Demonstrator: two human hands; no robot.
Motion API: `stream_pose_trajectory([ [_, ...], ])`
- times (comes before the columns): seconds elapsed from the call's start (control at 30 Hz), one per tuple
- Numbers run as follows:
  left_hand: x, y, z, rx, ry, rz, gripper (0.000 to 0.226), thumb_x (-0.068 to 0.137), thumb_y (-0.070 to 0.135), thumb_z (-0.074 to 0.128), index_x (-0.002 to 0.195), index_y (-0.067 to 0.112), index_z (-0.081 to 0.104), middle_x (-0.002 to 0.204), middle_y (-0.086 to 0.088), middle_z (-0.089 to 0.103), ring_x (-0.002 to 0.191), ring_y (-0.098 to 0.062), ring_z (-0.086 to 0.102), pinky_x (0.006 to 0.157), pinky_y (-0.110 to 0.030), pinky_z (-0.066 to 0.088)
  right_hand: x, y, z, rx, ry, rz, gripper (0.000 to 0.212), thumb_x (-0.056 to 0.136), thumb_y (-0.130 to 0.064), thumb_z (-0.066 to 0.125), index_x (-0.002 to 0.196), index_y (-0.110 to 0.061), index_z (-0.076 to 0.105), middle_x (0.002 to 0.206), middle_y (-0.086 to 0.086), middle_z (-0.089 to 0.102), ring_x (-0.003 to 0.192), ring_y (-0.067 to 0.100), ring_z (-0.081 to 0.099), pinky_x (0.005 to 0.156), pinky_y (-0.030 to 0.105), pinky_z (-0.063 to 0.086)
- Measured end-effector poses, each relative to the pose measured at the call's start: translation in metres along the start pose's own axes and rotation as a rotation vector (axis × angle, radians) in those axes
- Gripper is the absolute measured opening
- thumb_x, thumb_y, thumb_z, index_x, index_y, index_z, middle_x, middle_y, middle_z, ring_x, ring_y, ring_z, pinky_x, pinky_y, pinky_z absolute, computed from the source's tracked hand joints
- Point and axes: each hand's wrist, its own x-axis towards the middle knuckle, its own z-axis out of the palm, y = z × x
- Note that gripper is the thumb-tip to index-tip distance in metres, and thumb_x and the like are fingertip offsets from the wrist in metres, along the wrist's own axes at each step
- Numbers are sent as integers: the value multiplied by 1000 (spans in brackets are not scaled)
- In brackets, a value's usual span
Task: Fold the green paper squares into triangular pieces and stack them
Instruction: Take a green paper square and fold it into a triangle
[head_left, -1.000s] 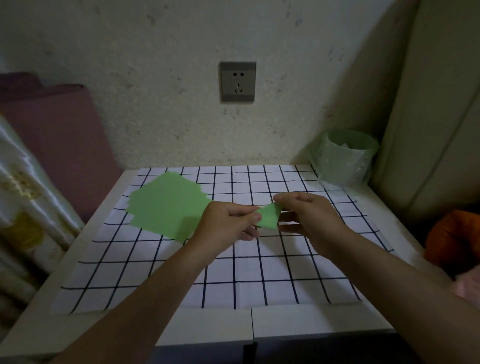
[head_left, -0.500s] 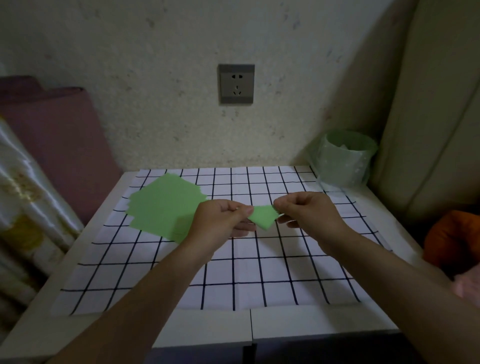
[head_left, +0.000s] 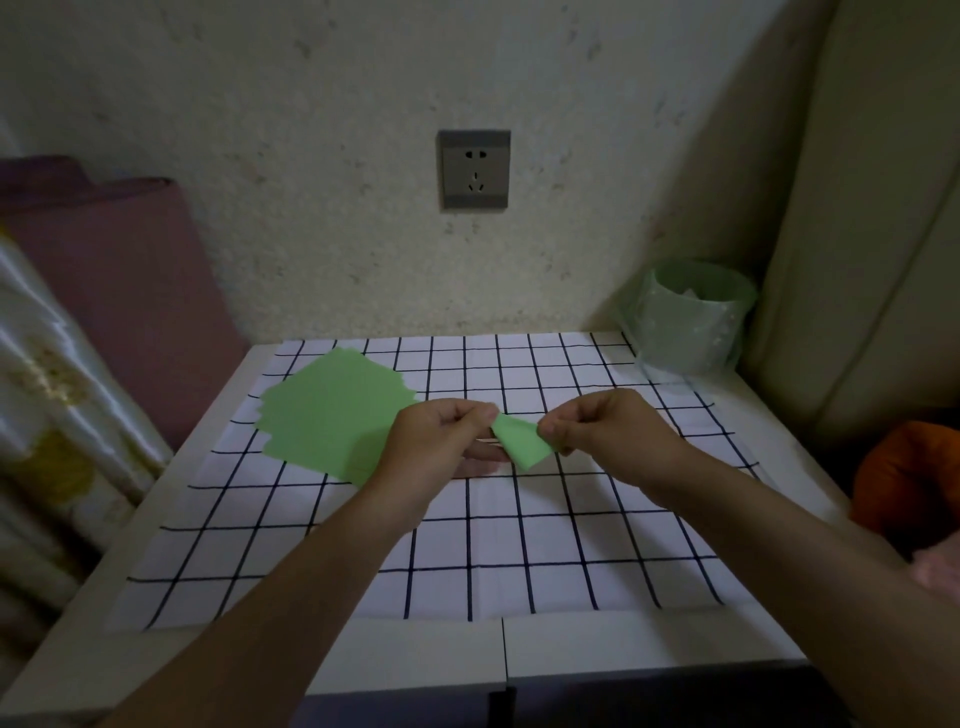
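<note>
A small folded piece of green paper hangs in the air above the middle of the checked cloth. My left hand pinches its left corner between thumb and fingers. My right hand pinches its right corner. A loose pile of flat green paper squares lies on the cloth at the back left, partly behind my left hand.
The white cloth with a dark grid covers a white table. A green-lined small bin stands at the back right corner. A wall with a socket is behind. Bedding lies left, an orange object right.
Both hands have kept their pinch on the small green piece. The piece has turned and spread wider between them, and now hangs lower on its right side.
</note>
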Motion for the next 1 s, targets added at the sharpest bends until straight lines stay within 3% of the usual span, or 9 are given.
stream_pose_trajectory([
  [0.13,1,-1,1,81,13,44,11,92,10,66,90,0,71,75,-15,74,68,-27,73,65,-32,62,1,4,1,-89,-51,29,9,84,-13,72,77,-10,76,79,5,74,74,8,64,74,24,54],
  [0.23,2,-4,3,158,11,71,9,90,9,68,85,3,72,74,-15,74,71,-32,74,70,-38,62,0,2,5,-152,-97,16,11,85,-15,69,77,-10,75,73,-6,71,70,3,61,67,19,50],
  [0.37,1,-5,5,217,30,137,8,89,8,70,81,7,72,70,-11,74,66,-27,73,63,-32,61,-1,-1,9,-99,-97,11,14,87,-23,73,80,-12,77,78,-7,73,66,-5,61,58,13,46],
  [0.6,-4,-5,7,-41,-80,-58,16,94,17,64,98,3,70,85,-13,75,75,-22,73,69,-34,60,1,-4,8,90,-31,35,9,86,-17,75,86,-10,79,81,1,76,66,-2,64,57,11,47],
  [0.83,-3,-7,11,-26,25,12,13,91,9,67,93,-3,71,78,-13,74,72,-21,72,70,-34,61,0,-5,10,157,-33,76,6,84,-17,76,86,-12,79,83,1,77,72,5,68,63,16,49],
  [1.0,-3,-7,11,17,-44,-19,12,90,8,69,95,-3,69,81,-10,74,72,-18,72,67,-32,61,-1,-4,10,175,-30,91,6,86,-18,75,86,-13,78,83,-1,76,73,4,68,64,17,49],
])
